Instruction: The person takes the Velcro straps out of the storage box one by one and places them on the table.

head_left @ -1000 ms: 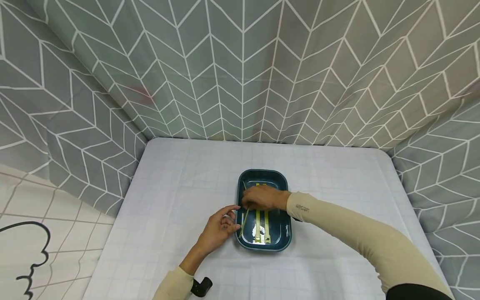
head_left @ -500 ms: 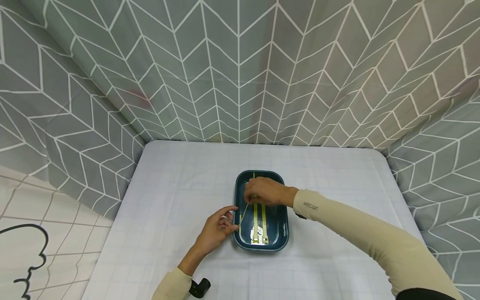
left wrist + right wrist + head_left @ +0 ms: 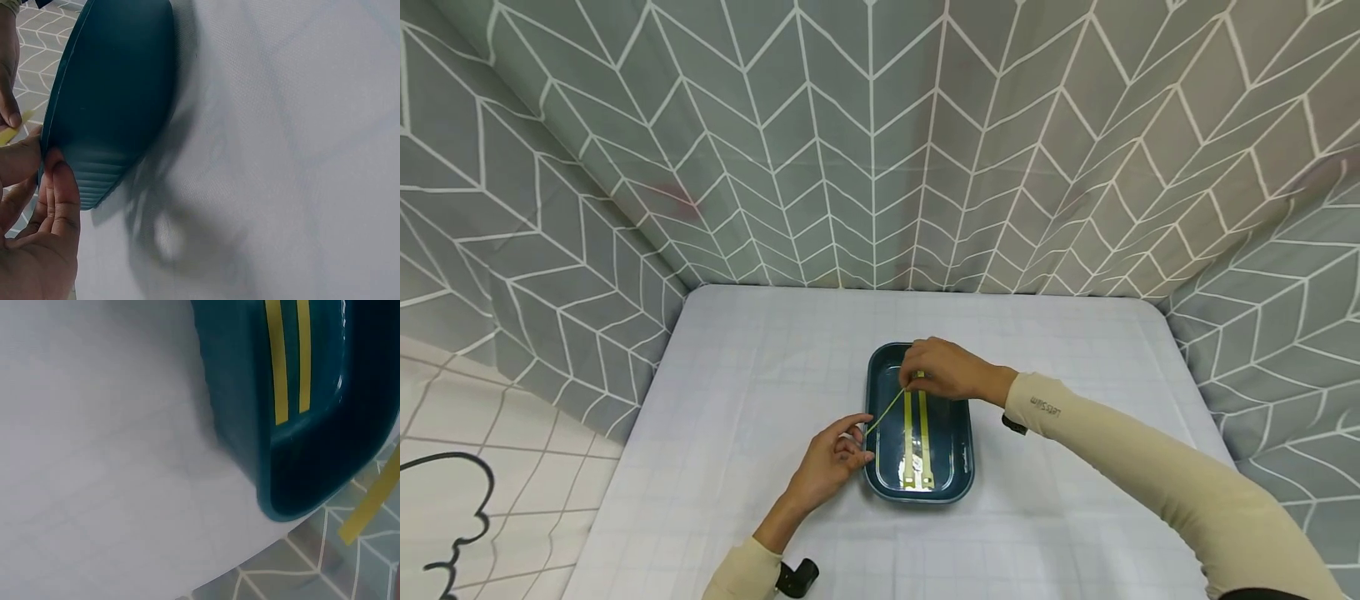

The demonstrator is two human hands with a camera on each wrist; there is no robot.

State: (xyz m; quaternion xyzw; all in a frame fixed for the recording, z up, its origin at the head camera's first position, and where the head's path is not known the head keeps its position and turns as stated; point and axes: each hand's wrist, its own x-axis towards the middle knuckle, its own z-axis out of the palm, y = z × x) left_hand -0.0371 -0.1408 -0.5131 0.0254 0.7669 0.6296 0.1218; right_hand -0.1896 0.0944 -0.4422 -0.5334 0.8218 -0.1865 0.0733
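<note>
A dark teal, rounded rectangular tray [image 3: 953, 437] rests on the table, two flat yellow strips [image 3: 910, 442] lying lengthwise on its floor. My left hand [image 3: 831, 462] grips the tray's left rim; in the left wrist view its fingers [image 3: 64, 194] press the outer wall. Over the tray's far half, my right hand [image 3: 943, 369] pinches another thin yellow strip [image 3: 886, 410]. That strip slants down from the right fingertips toward the left fingers. In the right wrist view, the held strip [image 3: 375, 497] shows a square-cut free end past the tray's rim.
A white cloth [image 3: 760, 350] covers the table around the tray. Grey chevron-patterned curtains [image 3: 880, 167] rise behind the table and along both sides. Each wrist carries a small black device, such as the left one [image 3: 797, 577].
My right hand has moved right and slightly up the view, raising the pinched strip from the tray's left side; the strip now slants more. My left hand stays at the rim.
</note>
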